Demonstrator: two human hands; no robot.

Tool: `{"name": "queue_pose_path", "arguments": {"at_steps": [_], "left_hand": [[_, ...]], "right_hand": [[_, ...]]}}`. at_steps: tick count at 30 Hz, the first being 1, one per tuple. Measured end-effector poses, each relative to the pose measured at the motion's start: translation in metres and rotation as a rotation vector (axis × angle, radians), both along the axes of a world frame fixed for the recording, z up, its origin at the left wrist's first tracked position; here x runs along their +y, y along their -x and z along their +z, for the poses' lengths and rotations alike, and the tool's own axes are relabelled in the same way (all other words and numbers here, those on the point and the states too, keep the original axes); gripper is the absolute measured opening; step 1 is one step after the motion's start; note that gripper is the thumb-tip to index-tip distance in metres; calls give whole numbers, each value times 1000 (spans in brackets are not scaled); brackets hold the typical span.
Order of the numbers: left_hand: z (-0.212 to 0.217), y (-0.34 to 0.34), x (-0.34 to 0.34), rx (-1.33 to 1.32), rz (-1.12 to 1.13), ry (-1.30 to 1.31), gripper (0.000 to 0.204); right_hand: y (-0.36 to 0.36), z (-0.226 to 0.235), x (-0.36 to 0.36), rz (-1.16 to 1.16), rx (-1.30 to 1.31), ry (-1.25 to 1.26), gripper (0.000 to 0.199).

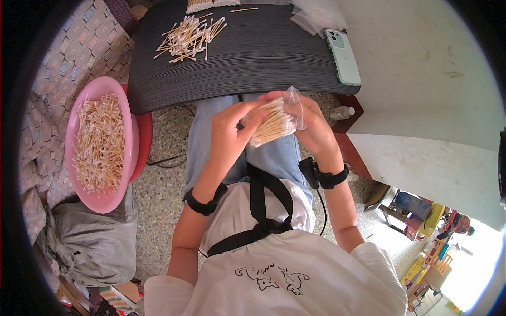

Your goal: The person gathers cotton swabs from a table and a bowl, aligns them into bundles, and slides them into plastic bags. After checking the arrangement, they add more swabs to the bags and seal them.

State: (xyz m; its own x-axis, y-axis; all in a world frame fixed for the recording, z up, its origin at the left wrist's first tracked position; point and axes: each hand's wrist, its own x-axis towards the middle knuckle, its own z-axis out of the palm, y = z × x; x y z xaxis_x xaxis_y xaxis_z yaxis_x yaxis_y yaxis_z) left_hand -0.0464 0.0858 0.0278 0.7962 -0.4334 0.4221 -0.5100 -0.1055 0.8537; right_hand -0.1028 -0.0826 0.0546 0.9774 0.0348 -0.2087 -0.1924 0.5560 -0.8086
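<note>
Above my lap, a clear plastic bag packed with cotton swabs [275, 124] is held between both hands. My left hand [235, 122] grips its left side, thumb laid across the swabs. My right hand [314, 126] is closed round the bag's right side, at the loose clear flap [294, 105]; some of its fingers are hidden behind the bag. The swabs lie side by side, white tips showing at the right end. On the black table [247, 68] just beyond my hands lies a loose pile of cotton swabs [191, 38].
A pink basin [100, 204] full of cotton swabs stands at left, beside a red stool [143, 145]. A pale green phone [342, 57] and clear bags [318, 15] lie on the table's right. Filled swab bags [200, 5] sit at its far edge. A small bottle [342, 112] stands near the wall.
</note>
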Motion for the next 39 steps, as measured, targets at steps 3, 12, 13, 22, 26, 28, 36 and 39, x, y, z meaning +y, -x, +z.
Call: {"name": "queue_pose_path", "arguments": {"at_steps": [3, 12, 13, 22, 26, 28, 36, 39], "left_hand": [[1, -5, 8, -99, -56, -108, 20], [14, -2, 9, -133, -47, -261, 15], [14, -2, 9, -132, -46, -261, 15], [6, 5, 7, 472, -155, 26, 22], [4, -1, 13, 825, -399, 115, 32], [2, -1, 13, 846, -439, 121, 36], [3, -1, -14, 642, -204, 467, 34], [-2, -19, -19, 477, -168, 408, 28]], "right_hand": [[0, 0, -3, 3, -35, 137, 39], [2, 1, 0, 61, -25, 174, 32], [3, 1, -1, 66, -30, 189, 33], [3, 4, -6, 106, -69, 332, 46], [3, 0, -3, 35, -66, 292, 52], [3, -2, 7, -101, -88, 163, 52], [-4, -18, 20, -212, -190, 486, 33], [-25, -22, 18, -253, -379, 547, 31]]}}
